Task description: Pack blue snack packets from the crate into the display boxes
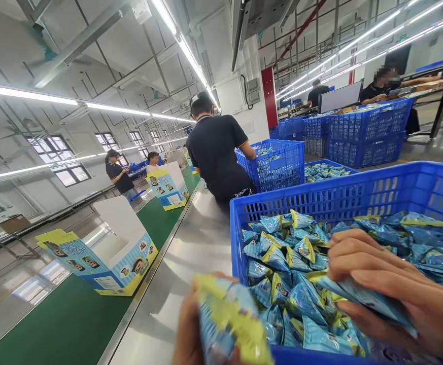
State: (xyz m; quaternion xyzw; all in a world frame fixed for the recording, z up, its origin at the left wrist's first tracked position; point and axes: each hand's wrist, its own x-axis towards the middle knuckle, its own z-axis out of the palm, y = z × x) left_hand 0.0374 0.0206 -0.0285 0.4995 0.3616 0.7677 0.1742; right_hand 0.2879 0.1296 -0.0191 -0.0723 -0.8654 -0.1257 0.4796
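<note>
At the bottom centre my left hand (189, 324) is closed around a blue and yellow snack packet (231, 319), which is blurred and lies over the near left corner of a large blue crate (237, 253). On the right, above the packets in that crate, my right hand (381, 284) is closed on another light-blue packet (377, 300), pinched between thumb and fingers. Many similar blue and yellow packets (274, 256) fill the crate beneath it.
An open printed box (110, 268) stands on the green conveyor belt (61, 324), with another box (168, 187) farther along. A metal ledge (183, 253) borders the belt. Ahead, a person in black (219, 152) reaches into a blue crate (280, 167). More stacked crates (366, 132) stand behind.
</note>
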